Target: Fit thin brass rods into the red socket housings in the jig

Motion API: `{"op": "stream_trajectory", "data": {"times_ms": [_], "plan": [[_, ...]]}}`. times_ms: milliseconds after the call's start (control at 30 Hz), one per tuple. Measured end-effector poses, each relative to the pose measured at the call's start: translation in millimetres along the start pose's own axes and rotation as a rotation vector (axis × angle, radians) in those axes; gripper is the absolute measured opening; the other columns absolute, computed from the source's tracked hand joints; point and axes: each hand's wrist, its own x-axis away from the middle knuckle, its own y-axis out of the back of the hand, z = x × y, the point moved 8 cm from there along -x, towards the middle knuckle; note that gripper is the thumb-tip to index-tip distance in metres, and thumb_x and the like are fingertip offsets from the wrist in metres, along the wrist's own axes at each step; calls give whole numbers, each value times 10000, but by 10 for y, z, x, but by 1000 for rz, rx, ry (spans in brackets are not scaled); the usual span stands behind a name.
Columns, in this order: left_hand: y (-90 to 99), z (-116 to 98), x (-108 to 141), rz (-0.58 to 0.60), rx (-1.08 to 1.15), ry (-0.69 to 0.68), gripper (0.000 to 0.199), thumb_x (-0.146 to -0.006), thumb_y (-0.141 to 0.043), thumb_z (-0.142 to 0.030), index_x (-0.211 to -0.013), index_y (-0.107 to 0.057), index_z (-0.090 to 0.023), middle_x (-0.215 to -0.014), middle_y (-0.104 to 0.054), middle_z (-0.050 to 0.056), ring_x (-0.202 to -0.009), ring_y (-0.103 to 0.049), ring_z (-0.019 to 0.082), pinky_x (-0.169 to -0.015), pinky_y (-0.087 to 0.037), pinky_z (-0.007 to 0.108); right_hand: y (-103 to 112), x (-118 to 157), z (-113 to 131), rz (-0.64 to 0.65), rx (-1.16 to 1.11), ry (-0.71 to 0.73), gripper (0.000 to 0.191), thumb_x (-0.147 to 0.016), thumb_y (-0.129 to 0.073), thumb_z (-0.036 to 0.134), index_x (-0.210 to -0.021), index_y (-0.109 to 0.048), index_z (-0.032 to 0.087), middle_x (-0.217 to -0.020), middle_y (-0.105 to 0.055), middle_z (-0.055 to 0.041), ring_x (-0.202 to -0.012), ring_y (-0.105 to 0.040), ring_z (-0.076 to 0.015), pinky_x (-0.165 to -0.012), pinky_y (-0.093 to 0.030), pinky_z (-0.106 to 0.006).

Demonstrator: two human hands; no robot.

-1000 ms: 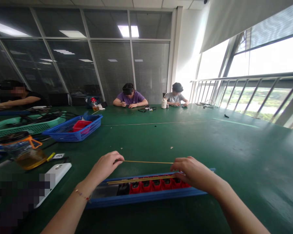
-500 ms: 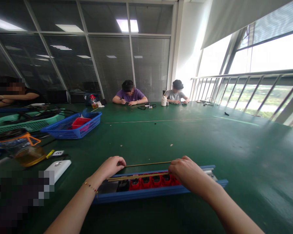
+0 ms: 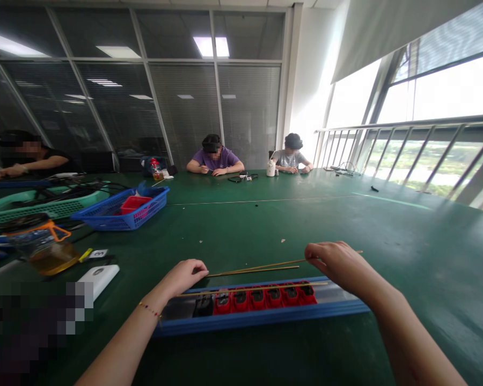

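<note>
Beyond a long blue-edged metal tray (image 3: 261, 317), my left hand (image 3: 187, 276) is closed, its fingertips pinching the left end of thin wooden sticks. My right hand (image 3: 332, 260) pinches one long thin stick (image 3: 273, 265), whose far end pokes out past the knuckles. A second stick (image 3: 261, 269) lies just below it, meeting it near my left fingers. Another stick (image 3: 245, 290) rests lengthwise over the tray. Inside the tray stands a row of several red holders (image 3: 257, 298) with dark insides, and a black one (image 3: 203, 304) at the left end.
On the left are a blue basket (image 3: 121, 222), a green basket (image 3: 76, 203), a jar of amber liquid (image 3: 54, 260) and a white box-shaped device (image 3: 100, 281). Co-workers sit at the far side of the green table (image 3: 225, 225). A railing (image 3: 406, 131) runs along the right.
My right hand has moved right and away from the tray with one stick, which now lies beyond the tray's far edge. One stick remains over the tray. My left hand has barely moved.
</note>
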Motion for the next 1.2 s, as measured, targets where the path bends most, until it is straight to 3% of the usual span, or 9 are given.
{"op": "stream_trajectory", "data": {"times_ms": [133, 367, 500, 800, 1000, 1200], "plan": [[14, -35, 26, 2, 24, -5, 426, -767, -393, -542, -817, -646, -202, -823, -661, 28, -755, -585, 169, -660, -396, 236, -169, -80, 11, 48, -13, -3, 213, -834, -396, 195, -842, -605, 234, -801, -671, -23, -755, -611, -183, -639, -348, -251], [-33, -45, 12, 55, 77, 20, 446, -673, -498, -584, -822, -639, -188, -818, -665, 23, -738, -588, 170, -626, -401, 227, -433, -215, 293, 120, -89, 92, 278, -835, -360, 137, -894, -616, 228, -855, -666, -24, -765, -610, -168, -655, -370, -237], [-71, 22, -31, 61, 86, 47, 392, -618, -585, -530, -819, -639, -198, -795, -666, 12, -722, -590, 175, -598, -405, 228, -560, -279, 347, 159, -154, 179, 349, -822, -354, 122, -902, -661, 268, -959, -643, -22, -830, -606, -178, -718, -396, -260], [-87, 66, -73, 48, 62, 2, 246, -681, -553, -409, -799, -655, -218, -788, -661, 5, -735, -589, 169, -606, -412, 230, -811, -381, 392, 237, -289, 218, 415, -774, -345, 105, -1041, -626, 251, -1126, -594, -17, -995, -560, -187, -868, -394, -282], [-90, 83, -79, 35, 43, -4, 211, -685, -551, -385, -786, -656, -232, -780, -661, -7, -732, -589, 158, -610, -411, 224, -749, -394, 410, 211, -325, 170, 390, -826, -324, 181, -1124, -571, 231, -1156, -582, -30, -1035, -536, -191, -892, -379, -293], [-84, 96, -82, 28, 31, 3, 210, -692, -541, -373, -787, -658, -227, -781, -663, -4, -739, -589, 157, -618, -406, 223, -491, -253, 411, 204, -303, 176, 297, -835, -397, 371, -1014, -606, 258, -1023, -633, -25, -853, -590, -197, -730, -420, -296]]}}
